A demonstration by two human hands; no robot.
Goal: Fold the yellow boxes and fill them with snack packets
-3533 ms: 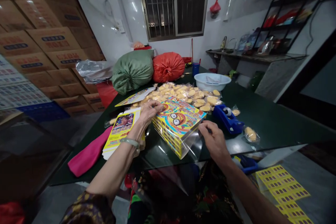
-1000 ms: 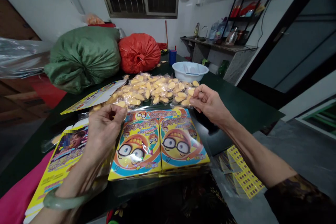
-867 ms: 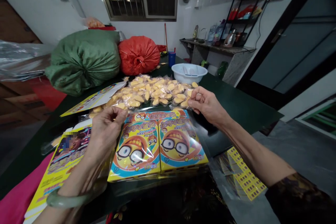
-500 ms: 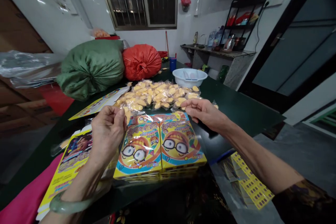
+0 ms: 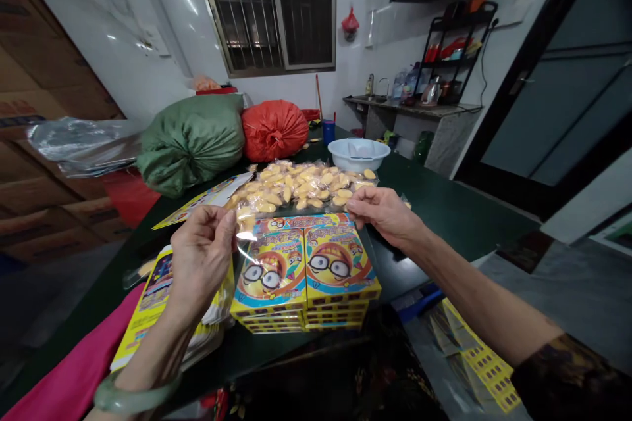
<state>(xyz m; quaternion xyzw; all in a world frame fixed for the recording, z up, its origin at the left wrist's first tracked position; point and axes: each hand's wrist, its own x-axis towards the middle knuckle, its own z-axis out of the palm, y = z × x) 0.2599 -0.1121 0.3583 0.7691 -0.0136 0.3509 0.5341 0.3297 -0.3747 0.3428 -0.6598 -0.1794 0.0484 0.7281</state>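
Swung round from its slant a few seconds back, the stack of yellow boxes (image 5: 306, 270) now sits square to the person on the dark green tabletop (image 5: 444, 217), two bright cartoon faces on top! And the right hand (image 5: 385, 210), earlier down by the near corner, is up at the far right one. Opposite it, the left hand (image 5: 200, 260) hangs just off the far left corner. Hands apart, then, each pinched, it seems, on the clear film (image 5: 247, 235) that glints between them along the stack's back edge. So the step, as I read it: drawing that film out at the corners. From here, any move calls for an even pull and a firm pinch, because film this thin looks ready to slip or crease. Behind lies a heap of wrapped biscuits (image 5: 316, 179); over by the left forearm, flat printed cartons (image 5: 153, 296) and a pink cloth (image 5: 79, 358).
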